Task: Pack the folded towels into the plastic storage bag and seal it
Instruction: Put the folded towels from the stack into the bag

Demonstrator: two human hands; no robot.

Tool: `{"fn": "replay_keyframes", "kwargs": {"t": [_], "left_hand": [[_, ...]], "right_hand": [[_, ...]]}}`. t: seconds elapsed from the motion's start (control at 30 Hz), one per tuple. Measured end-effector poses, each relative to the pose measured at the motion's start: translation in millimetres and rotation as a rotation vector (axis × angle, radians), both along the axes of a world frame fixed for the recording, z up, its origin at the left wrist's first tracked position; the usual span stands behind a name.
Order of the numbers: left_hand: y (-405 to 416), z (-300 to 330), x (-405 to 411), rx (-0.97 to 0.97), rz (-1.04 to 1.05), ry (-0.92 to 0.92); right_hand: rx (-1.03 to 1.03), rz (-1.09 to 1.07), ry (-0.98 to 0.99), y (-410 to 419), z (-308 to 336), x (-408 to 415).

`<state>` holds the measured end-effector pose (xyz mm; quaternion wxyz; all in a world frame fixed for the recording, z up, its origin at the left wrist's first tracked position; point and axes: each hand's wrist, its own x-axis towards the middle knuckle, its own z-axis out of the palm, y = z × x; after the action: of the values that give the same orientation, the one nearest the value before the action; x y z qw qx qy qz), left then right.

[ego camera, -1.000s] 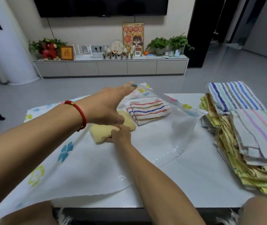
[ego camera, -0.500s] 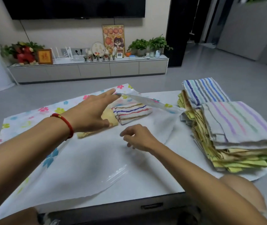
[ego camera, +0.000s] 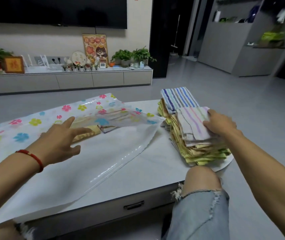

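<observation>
inside plastic bag (ego camera: 114,153), two folded towels (ego camera: 93,131)

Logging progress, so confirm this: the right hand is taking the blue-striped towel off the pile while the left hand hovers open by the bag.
Wrong towel. In the head view the right hand grips the purple-striped towel atop the pile; the blue-striped towel lies untouched behind. The left hand is open by the bag.

Grey tiled floor (ego camera: 207,94) runs to a low cabinet (ego camera: 69,80) under a wall-mounted television (ego camera: 55,11); potted plants (ego camera: 131,56) on top, dim grey shelving (ego camera: 259,49) at right, possibly a wardrobe.
</observation>
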<state>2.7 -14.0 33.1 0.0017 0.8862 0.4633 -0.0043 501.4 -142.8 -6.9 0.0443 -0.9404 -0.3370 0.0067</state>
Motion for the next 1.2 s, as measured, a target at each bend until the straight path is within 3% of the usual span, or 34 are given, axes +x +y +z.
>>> {"fn": "replay_keyframes", "kwargs": {"t": [0.07,0.13,0.27,0.43,0.6,0.73,0.83,0.93,1.0,1.07,1.2], "left_hand": [[-6.9,-3.0,-10.6,-0.021,0.011,-0.003],[-11.0,-2.9,-19.5,-0.036,0.047,0.018],[-12.7,2.8,-32.8,-0.037,0.099,0.065],[-3.0,8.9,-45.3,-0.043,0.073,0.1],[10.4,29.3,-53.2,-0.003,0.052,0.191],[20.2,54.0,-57.9,0.013,-0.03,0.277],[22.0,69.3,-58.0,-0.04,-0.052,0.3],[23.7,77.3,-60.7,-0.083,-0.083,0.247],[25.6,80.1,-63.5,-0.089,-0.103,0.221],[28.1,81.5,-67.4,-0.091,-0.123,0.199],[32.4,79.4,-79.1,-0.113,-0.146,0.133]], "right_hand": [[0.005,0.046,-0.175,0.5,3.6,-3.6],[0.076,0.063,-0.139,-0.2,9.1,-8.5],[0.284,0.101,0.258,0.3,22.9,1.1],[0.287,0.187,0.978,-5.7,56.1,-15.9],[0.287,0.561,1.279,-15.0,71.3,-98.8],[0.205,0.827,1.342,22.1,41.8,-208.5],[0.328,0.815,1.515,78.4,14.3,-302.1],[0.594,0.66,1.635,138.5,-8.7,-392.9],[0.709,0.528,1.823,169.6,-25.6,-445.1],[0.653,0.48,1.892,189.1,-52.6,-488.1],[0.376,0.538,1.705,200.0,-114.2,-535.9]]}}
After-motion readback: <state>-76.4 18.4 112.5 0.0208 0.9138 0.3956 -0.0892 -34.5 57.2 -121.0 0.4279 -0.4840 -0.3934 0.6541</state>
